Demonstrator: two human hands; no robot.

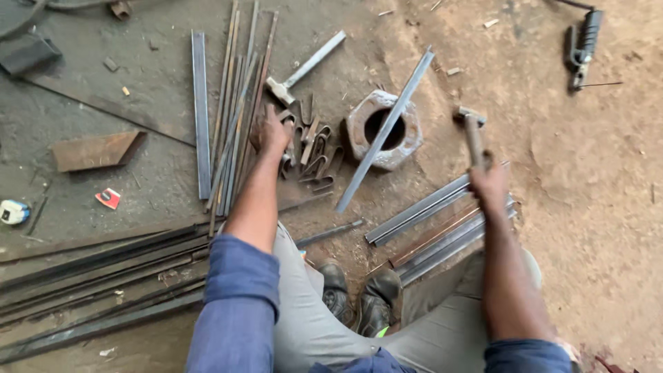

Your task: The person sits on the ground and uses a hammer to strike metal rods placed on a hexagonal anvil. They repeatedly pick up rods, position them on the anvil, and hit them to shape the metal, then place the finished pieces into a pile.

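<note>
A person squats on the dirt floor (594,207) of a metal workshop, long steel bars (90,276) stacked at the left and a second stack of flat bars (428,228) lying by the right knee. One flat steel strip (387,128) rests slantwise across a heavy six-sided iron block (359,124) with a round hole, which appears to serve as an anvil. The right hand (489,183) is wrapped tight around the handle of a hammer (473,131), head raised beside the block. The left hand (269,135) reaches down, fingers curled, onto a heap of small bent metal pieces (314,155) just left of the block, beside a bundle of thin rods (235,117); whether it has one pinched cannot be told. A second hammer (304,69) lies beyond. The work looks paused between blows: a piece is being picked, and it would need seating on the block before the hammer falls.
</note>
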